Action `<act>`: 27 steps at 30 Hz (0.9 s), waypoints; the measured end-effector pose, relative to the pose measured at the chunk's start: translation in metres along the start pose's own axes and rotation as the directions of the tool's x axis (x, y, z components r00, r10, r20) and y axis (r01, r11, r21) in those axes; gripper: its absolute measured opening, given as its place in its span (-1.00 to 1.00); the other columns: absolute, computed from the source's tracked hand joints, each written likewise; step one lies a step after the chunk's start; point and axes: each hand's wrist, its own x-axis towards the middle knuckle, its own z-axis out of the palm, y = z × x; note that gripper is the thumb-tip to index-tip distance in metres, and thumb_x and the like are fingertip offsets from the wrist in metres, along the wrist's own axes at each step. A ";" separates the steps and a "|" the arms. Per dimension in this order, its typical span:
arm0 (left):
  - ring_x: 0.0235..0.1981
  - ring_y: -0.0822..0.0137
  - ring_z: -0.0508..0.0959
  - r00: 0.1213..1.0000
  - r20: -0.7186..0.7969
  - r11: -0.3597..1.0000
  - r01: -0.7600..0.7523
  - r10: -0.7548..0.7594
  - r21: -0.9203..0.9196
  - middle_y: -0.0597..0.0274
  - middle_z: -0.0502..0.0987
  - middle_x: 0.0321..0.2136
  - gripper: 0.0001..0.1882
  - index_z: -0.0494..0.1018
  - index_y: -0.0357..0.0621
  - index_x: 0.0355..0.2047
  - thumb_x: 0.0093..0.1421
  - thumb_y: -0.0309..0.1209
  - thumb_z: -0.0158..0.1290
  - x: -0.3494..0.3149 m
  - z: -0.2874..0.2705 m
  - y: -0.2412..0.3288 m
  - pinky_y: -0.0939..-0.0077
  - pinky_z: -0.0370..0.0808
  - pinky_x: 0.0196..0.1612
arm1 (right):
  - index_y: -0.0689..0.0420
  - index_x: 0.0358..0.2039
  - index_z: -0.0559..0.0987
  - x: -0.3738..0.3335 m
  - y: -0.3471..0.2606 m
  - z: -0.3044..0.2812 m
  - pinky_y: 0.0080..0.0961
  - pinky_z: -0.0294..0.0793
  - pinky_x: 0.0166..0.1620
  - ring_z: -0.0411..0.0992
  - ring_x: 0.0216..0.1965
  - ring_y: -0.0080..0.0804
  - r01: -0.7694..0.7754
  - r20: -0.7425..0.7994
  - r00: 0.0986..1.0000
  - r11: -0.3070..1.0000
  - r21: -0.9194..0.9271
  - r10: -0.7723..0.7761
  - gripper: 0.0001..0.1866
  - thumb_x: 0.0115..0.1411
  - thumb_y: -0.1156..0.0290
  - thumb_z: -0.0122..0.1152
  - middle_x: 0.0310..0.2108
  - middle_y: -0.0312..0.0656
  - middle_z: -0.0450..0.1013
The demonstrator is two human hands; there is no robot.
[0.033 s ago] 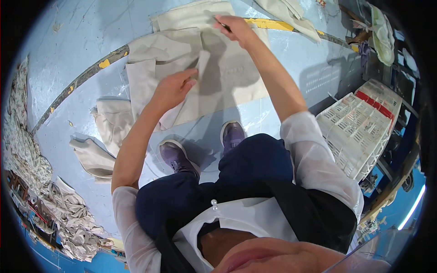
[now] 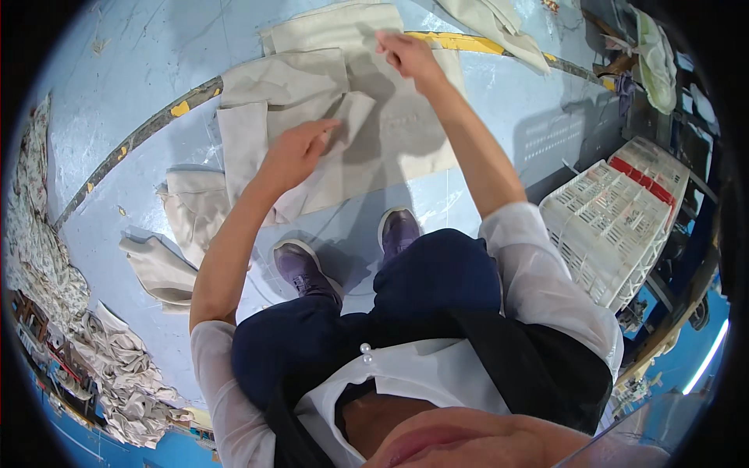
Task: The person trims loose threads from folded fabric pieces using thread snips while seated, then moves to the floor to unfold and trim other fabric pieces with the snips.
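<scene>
Beige cloth pieces (image 2: 312, 74) lie overlapping on the pale blue floor ahead of my feet. My left hand (image 2: 295, 156) is closed at the near part of the pile, its fingers on a raised, folded cloth flap (image 2: 355, 113). Farther off and to the right, my right hand (image 2: 409, 56) is curled shut above a larger flat beige piece (image 2: 417, 132). Whatever it may hold is hidden by the fingers. My purple shoes (image 2: 300, 264) stand just short of the cloth's near edge.
More beige pieces (image 2: 195, 210) lie left of the pile, another (image 2: 499, 31) at the far right. White plastic crates (image 2: 605, 226) with a red band stand on the right. Crumpled patterned fabric (image 2: 39, 226) heaps along the left. A worn dark-and-yellow floor line (image 2: 179, 109) curves under the cloth.
The flap by my left hand has opened out wider to the right. My right hand has shifted slightly right and nearer; the small dark thing at its fingers no longer shows.
</scene>
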 end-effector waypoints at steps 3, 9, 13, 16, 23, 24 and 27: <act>-0.04 0.01 0.57 0.984 -0.005 0.984 0.176 -0.176 0.005 0.12 0.51 -0.17 -0.57 0.47 0.02 0.12 0.21 -0.47 0.07 0.003 -0.019 -0.026 0.09 0.55 -0.07 | 0.04 -0.13 0.67 -0.046 0.043 0.033 -0.62 0.21 -0.48 0.26 -0.62 -0.64 0.308 0.029 0.951 0.945 -0.112 -0.306 -0.66 0.21 0.09 0.37 -0.62 -0.44 0.40; -0.22 0.04 0.62 0.968 -0.230 0.969 0.150 -0.103 0.198 0.08 0.51 -0.12 -0.71 0.52 -0.07 -0.03 0.22 -0.51 0.09 -0.029 -0.036 -0.095 0.18 0.59 -0.20 | 0.08 -0.10 0.63 -0.072 0.081 0.070 -0.45 0.45 -0.33 0.55 -0.44 -0.38 0.400 0.306 0.916 0.591 -0.701 -0.257 -0.65 0.13 0.23 0.41 -0.45 -0.21 0.60; -0.31 0.08 0.61 0.884 -0.386 0.940 0.148 -0.265 -0.306 0.09 0.53 -0.18 -0.86 0.54 -0.20 -0.23 0.20 -0.60 0.09 -0.056 -0.052 -0.117 0.28 0.55 -0.23 | 0.19 -0.13 0.60 -0.093 0.069 0.043 -0.48 0.49 -0.27 0.56 -0.37 -0.42 0.572 0.322 0.819 0.625 -0.531 -0.476 -0.72 0.17 0.38 0.35 -0.38 -0.19 0.62; -0.24 0.13 0.56 0.773 -0.352 0.751 0.232 -0.528 -0.618 0.11 0.52 -0.15 -0.84 0.51 -0.22 -0.20 0.20 -0.59 0.10 -0.094 -0.064 -0.136 0.31 0.52 -0.14 | 0.26 -0.13 0.58 -0.132 0.044 0.005 -0.60 0.44 -0.29 0.40 -0.37 -0.63 0.565 0.245 0.824 0.706 -0.427 -0.511 -0.77 0.17 0.58 0.27 -0.37 -0.23 0.55; -0.03 -0.03 0.46 0.884 -0.329 0.932 0.361 -0.332 0.031 0.02 0.42 -0.06 -0.55 0.45 -0.18 0.00 0.16 -0.26 0.24 -0.049 0.043 0.009 0.12 0.44 0.01 | 0.16 -0.06 0.66 -0.124 0.085 -0.155 -0.75 0.32 -0.35 0.30 -0.45 -0.77 0.334 -0.182 0.857 0.788 -0.517 -0.483 -0.72 0.25 0.57 0.10 -0.32 -0.32 0.58; -0.02 -0.01 0.46 0.894 -0.380 0.955 0.288 -0.239 0.077 0.06 0.41 -0.05 -0.52 0.43 -0.12 0.05 0.16 -0.23 0.24 -0.046 0.049 0.015 0.11 0.47 -0.01 | 0.16 -0.01 0.63 -0.118 0.096 -0.162 -0.66 0.36 -0.25 0.37 -0.37 -0.65 0.202 -0.290 0.880 0.850 -0.487 -0.376 -0.67 0.24 0.40 0.13 -0.30 -0.26 0.60; 0.02 0.03 0.44 0.962 -0.235 0.979 0.171 -0.142 0.109 0.10 0.40 -0.05 -0.44 0.40 -0.03 0.14 0.16 -0.18 0.24 -0.037 0.045 0.043 0.08 0.52 -0.07 | 0.14 0.15 0.56 -0.117 0.114 -0.143 -0.42 0.46 0.04 0.60 -0.11 -0.29 -0.043 -0.531 0.820 0.903 -0.428 -0.213 -0.32 0.21 -0.13 0.25 -0.26 -0.09 0.67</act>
